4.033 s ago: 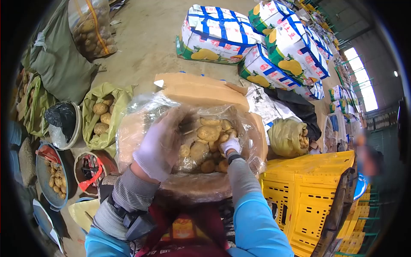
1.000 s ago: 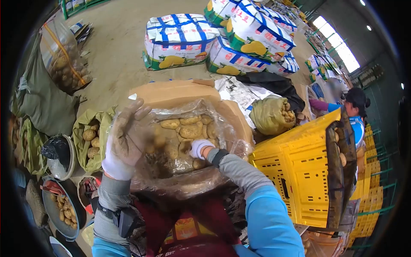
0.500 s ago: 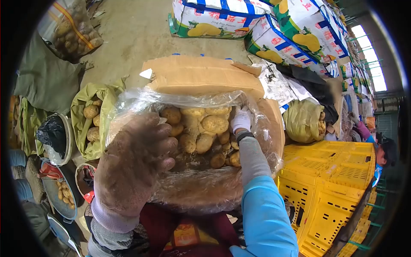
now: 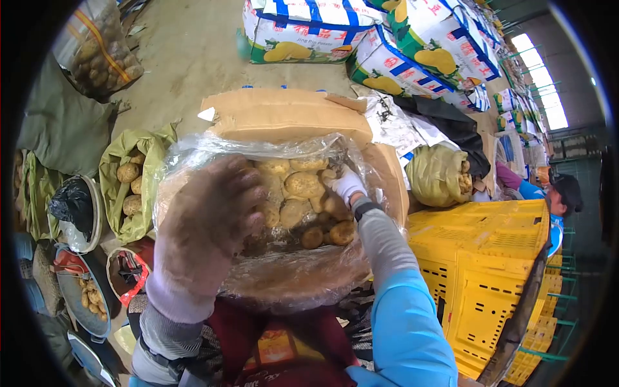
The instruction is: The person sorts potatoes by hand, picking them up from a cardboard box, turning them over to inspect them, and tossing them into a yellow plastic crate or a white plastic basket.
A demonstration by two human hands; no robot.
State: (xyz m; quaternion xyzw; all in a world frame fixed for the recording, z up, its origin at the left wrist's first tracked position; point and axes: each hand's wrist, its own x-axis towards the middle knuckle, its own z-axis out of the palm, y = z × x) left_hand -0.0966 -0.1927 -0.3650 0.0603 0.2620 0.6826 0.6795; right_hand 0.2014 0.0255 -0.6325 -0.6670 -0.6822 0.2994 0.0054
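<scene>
Several printed sacks (image 4: 309,26) with blue straps and yellow potato pictures lie on the concrete floor at the top, the biggest things in view. Right of the person stands a stack of yellow crates (image 4: 480,271), and past it another person (image 4: 561,200) in a blue sleeve bends at the far edge. Directly ahead sits the cardboard box (image 4: 284,113), flaps open, lined with a clear plastic bag (image 4: 296,277) that spills over its near rim. Inside the liner lie the potatoes (image 4: 303,187), piled loosely toward the box's far and right side. Left of the box a green sack (image 4: 122,187) gapes open with more potatoes showing, beside a bucket with a black liner (image 4: 77,206) and a metal basin (image 4: 80,297) holding a few small ones. A yellow-green bag (image 4: 438,174) of potatoes rests to the right of the box. The left hand (image 4: 206,226), in a soiled glove, is spread against the near left wall of the plastic liner, fingers open, pressing it rather than gripping. The right hand (image 4: 345,184), in a white glove, reaches down into the box and rests among the potatoes; whether it is closed on one I cannot tell.
</scene>
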